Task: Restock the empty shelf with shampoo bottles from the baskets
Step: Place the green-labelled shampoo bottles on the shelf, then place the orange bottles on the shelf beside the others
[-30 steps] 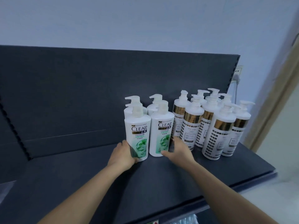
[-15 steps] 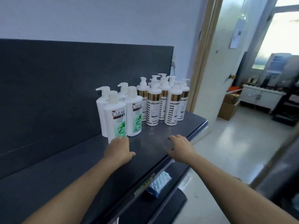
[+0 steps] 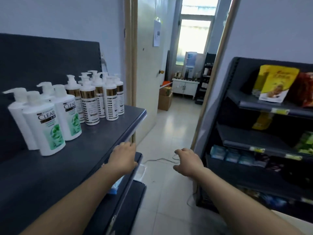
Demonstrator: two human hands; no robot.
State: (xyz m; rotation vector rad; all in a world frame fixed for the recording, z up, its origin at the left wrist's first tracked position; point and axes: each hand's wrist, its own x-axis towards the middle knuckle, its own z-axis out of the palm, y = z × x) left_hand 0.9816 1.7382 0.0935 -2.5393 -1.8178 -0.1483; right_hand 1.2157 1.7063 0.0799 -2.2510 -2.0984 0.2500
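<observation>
The dark shelf [image 3: 105,133] at left carries several white CLEAR shampoo bottles [image 3: 49,126] with green labels. Beside them, toward the shelf's right end, stand several white pump bottles with gold bands [image 3: 110,100]. My left hand [image 3: 124,156] hovers over the shelf's front edge, fingers relaxed and empty. My right hand [image 3: 188,161] hangs over the aisle floor, fingers loosely spread, holding nothing. Both hands are well away from the bottles. No basket is in view.
A second dark shelving unit [image 3: 264,146] with snack bags and packets stands at right. Between the two units runs a tiled aisle [image 3: 169,192] with a thin cable [image 3: 160,160] on it. Beyond an open door [image 3: 147,78] lie cardboard boxes [image 3: 165,99] and a white cabinet.
My view has swung right, away from the shelf toward the aisle. Both hands let go of the CLEAR bottles and moved off the shelf, the right one out over the floor.
</observation>
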